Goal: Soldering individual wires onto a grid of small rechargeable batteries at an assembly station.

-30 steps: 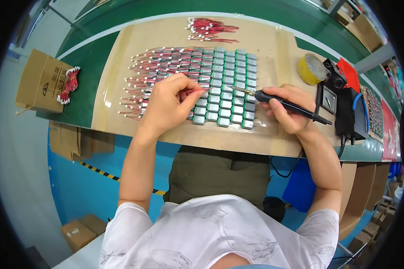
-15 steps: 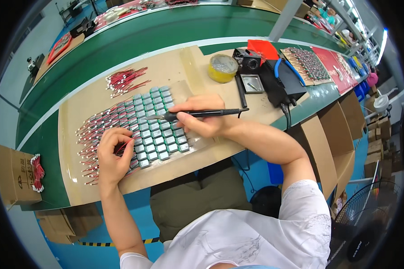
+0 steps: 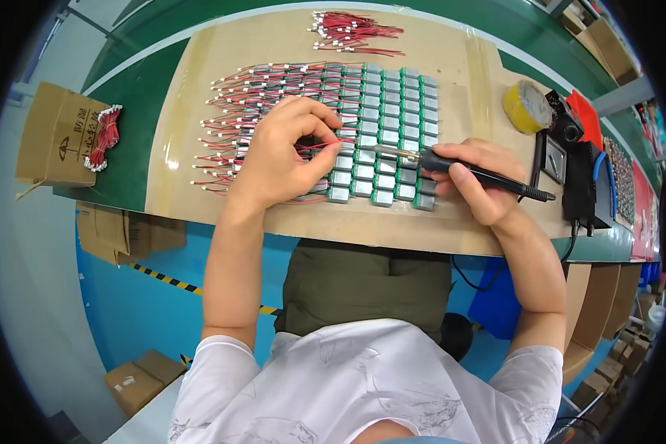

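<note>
A soldering iron is gripped in my right hand, its metal tip pointing left over the rows of blocks. Small silver-grey blocks with green circuit boards stand in tight rows on brown cardboard. Just left of the iron's tip, my left hand pinches a thin red wire between thumb and forefinger, beside one block's edge. Whether the tip touches the wire or board I cannot tell. Red and black wire leads with white plugs run left from many blocks, partly under my left hand.
Loose red leads lie at the far side. A yellow tape roll, a small metal tray, a black box with blue-handled pliers and a red bin stand right. A carton and bundled leads sit left.
My view has swung left, so the bench appears shifted right. The iron's tip and my left fingers with the red wire have come closer together at the blocks.
</note>
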The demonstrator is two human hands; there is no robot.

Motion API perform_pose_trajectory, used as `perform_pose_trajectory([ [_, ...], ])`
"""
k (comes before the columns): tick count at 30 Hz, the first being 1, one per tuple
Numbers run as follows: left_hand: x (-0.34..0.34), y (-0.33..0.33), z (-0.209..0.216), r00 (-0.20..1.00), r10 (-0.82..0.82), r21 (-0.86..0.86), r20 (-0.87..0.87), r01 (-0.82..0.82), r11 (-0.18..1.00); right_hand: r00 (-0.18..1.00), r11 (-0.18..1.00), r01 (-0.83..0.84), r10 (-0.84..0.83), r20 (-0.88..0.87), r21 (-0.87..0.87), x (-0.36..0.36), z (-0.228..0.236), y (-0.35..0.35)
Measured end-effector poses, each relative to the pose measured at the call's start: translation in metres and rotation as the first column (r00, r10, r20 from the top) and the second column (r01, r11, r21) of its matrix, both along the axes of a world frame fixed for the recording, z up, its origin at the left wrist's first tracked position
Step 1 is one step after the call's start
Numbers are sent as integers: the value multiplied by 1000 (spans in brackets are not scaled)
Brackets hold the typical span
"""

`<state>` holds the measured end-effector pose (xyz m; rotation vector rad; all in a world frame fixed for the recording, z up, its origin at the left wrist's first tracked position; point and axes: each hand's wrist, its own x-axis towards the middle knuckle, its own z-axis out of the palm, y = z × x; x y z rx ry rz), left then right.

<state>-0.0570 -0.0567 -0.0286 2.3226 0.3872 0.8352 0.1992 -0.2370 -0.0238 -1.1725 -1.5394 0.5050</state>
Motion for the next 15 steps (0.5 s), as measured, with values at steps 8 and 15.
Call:
perform_pose_trajectory([
  [8,3,1,-1,1000,0,40,5,-1,999,999,1000,-9,9,35,3,-3,1,1],
  [15,5,0,-3,1000,-2,71,23,0,997,999,1000,0,1,50,-20,-3,2,1],
])
